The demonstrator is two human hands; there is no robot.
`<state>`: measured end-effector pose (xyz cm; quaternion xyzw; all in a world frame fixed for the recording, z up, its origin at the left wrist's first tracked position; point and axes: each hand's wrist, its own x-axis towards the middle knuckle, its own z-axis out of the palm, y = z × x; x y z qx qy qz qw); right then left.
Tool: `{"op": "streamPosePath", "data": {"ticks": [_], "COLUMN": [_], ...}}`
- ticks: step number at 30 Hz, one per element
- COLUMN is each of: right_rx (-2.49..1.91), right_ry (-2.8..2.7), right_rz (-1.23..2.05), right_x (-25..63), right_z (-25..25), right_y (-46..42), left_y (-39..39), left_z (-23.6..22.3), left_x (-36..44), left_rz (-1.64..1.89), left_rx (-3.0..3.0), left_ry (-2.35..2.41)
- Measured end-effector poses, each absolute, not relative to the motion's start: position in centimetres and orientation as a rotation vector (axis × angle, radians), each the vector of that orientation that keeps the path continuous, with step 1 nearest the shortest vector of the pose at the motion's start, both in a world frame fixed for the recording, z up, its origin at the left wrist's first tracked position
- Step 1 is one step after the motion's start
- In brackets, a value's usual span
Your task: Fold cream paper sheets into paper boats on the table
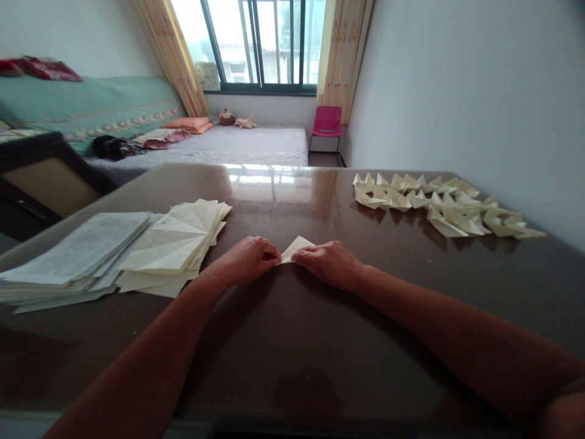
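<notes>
A small cream sheet of folded paper (296, 247) lies on the brown glossy table (292, 341) between my two hands, its peak pointing away from me. My left hand (249, 259) pinches its left corner between thumb and fingers. From the other side, my right hand (331, 262) has its fingers closed over the paper's right part, the fingertips pressing near its lower edge. Part of the paper is hidden under the right fingers.
Left of my hands lie a stack of creased cream paper (169, 238) and a pile of printed sheets (82, 247). Several folded paper boats (439, 201) stand at the back right. Beyond the table are a bed (260, 143) and a pink chair (327, 122); a wall (479, 91) runs along the right.
</notes>
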<state>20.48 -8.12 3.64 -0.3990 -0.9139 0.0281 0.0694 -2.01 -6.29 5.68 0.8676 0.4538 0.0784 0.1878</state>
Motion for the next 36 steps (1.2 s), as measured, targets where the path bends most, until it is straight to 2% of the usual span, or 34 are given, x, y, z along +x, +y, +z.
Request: {"op": "streamPosePath", "data": {"ticks": [5, 15, 21, 29, 36], "right_rx": [-1.259, -1.180, -1.280, -1.583, -1.507], "right_ry": [-2.709, -2.500, -2.236, -2.317, -2.249], "right_rz": [0.150, 0.241, 0.289, 0.550, 0.910], "right_x": [20.3, 20.4, 21.9, 23.1, 23.3], "right_z": [3.7, 2.3, 1.8, 2.8, 2.9], "right_y": [-8.2, -7.6, -5.4, -4.1, -4.0], "left_y": [-6.6, -6.0, -6.3, -6.6, -6.3], "left_z": [6.1, 4.4, 3.9, 3.9, 3.8], "left_x": [-2.4, -1.3, -1.3, -1.2, -1.4], "left_rz": [0.179, 0.164, 0.159, 0.116, 0.163], "left_rx": [2.446, 2.401, 2.430, 2.481, 2.392], "left_ry": [1.197, 1.583, 1.575, 1.589, 1.592]}}
